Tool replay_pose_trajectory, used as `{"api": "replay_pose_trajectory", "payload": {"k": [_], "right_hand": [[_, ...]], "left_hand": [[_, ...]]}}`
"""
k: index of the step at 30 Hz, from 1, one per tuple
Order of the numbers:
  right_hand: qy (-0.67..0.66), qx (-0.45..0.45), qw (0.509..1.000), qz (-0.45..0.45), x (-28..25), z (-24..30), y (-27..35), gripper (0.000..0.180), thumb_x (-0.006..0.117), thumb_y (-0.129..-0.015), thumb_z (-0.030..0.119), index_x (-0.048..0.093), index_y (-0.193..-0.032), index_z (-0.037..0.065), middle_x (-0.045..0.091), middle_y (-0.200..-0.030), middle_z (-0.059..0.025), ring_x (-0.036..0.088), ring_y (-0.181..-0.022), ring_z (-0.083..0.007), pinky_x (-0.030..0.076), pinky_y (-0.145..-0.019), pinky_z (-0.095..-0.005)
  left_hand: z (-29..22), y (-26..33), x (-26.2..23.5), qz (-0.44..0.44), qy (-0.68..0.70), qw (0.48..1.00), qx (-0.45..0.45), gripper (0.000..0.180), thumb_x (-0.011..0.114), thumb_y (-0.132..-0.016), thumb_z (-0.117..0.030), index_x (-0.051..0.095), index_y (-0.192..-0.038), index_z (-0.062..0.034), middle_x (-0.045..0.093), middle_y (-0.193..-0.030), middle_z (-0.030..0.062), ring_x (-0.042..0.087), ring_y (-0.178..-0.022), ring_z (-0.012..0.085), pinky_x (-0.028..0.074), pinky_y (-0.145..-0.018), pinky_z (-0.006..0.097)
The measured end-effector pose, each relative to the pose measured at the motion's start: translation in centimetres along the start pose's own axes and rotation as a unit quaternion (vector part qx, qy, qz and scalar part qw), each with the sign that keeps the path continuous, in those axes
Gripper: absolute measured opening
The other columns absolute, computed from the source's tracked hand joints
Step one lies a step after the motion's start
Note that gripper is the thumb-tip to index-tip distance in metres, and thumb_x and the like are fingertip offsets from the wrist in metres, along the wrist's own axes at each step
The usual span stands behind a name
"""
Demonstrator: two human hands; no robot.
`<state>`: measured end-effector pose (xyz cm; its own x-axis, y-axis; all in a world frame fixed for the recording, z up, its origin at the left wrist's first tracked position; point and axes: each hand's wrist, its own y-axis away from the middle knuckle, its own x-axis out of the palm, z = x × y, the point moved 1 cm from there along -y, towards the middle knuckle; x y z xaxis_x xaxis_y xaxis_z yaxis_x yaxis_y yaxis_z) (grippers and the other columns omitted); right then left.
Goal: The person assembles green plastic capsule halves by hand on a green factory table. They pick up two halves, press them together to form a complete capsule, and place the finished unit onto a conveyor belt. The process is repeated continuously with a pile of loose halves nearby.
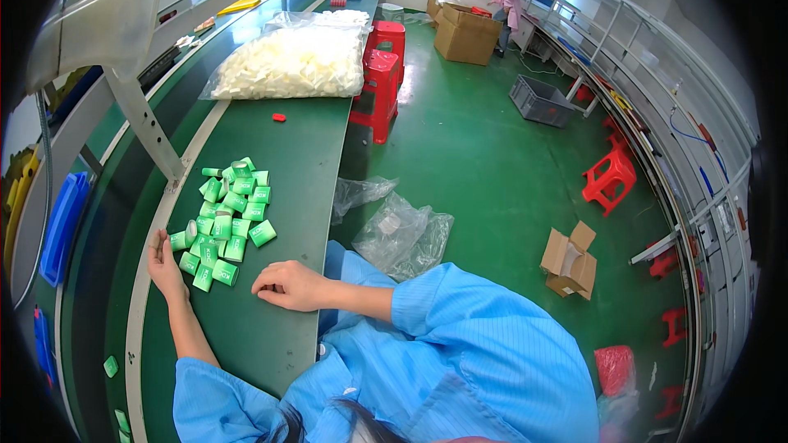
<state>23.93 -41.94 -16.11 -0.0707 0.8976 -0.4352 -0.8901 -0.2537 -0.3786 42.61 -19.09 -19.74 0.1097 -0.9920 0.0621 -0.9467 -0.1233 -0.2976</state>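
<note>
A loose heap of small green cylindrical pieces [223, 226] with white lettering lies on the green worktop [287, 156]. My left hand [167, 269] is at the heap's left edge, its fingers stretched out beside one green piece [178, 239]; whether they touch it I cannot tell. To the right of the heap, my right hand [291, 285] rests on the worktop near its front edge. Its fingers are curled in, and nothing shows in them. A small red piece [279, 117] lies alone beyond the heap.
A large clear bag of cream-coloured pieces [295, 57] sits farther along the worktop. Red stools [379, 86] stand against its right side. Green pieces [111, 367] lie on the strip at left. On the floor are clear plastic bags [406, 234] and an opened carton [568, 262]. A person [508, 4] stands far off.
</note>
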Motion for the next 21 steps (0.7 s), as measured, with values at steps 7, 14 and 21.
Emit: {"api": "replay_pose_trajectory", "payload": {"k": [7, 14, 21], "right_hand": [[0.003, -0.001, 1.0, 0.002, 0.07, -0.03, -0.09, 0.011, 0.058, -0.079, 0.009, 0.063, -0.086, 0.003, 0.059, -0.074, -0.0112, 0.058, -0.063, -0.0237, 0.047, -0.061, -0.0347], [0.003, -0.007, 1.0, -0.001, 0.1, -0.16, -0.09, 0.012, 0.058, -0.079, 0.01, 0.063, -0.087, 0.003, 0.06, -0.075, -0.0107, 0.058, -0.063, -0.0232, 0.047, -0.061, -0.0345], [0.009, -0.001, 1.0, 0.006, -0.01, 0.08, -0.09, 0.012, 0.058, -0.079, 0.01, 0.063, -0.087, 0.003, 0.06, -0.076, -0.0106, 0.059, -0.064, -0.0227, 0.047, -0.06, -0.034]], "left_hand": [[0.2, -0.09, -0.15, -0.001, 0.003, 1.0, 0.004, 0.034, 0.05, -0.091, -0.003, 0.048, -0.124, 0.0043, 0.055, -0.122, 0.0138, 0.053, -0.113, 0.0178, 0.04, -0.096, 0.028], [0.18, -0.12, -0.06, -0.002, 0.011, 1.0, 0.001, 0.034, 0.049, -0.09, -0.002, 0.048, -0.124, 0.0046, 0.056, -0.121, 0.0139, 0.053, -0.113, 0.0179, 0.04, -0.097, 0.029], [0.32, -0.13, 0.01, -0.003, 0.021, 1.0, 0.006, 0.035, 0.049, -0.09, -0.001, 0.048, -0.124, 0.0052, 0.056, -0.121, 0.0143, 0.053, -0.113, 0.0183, 0.04, -0.097, 0.029]]}}
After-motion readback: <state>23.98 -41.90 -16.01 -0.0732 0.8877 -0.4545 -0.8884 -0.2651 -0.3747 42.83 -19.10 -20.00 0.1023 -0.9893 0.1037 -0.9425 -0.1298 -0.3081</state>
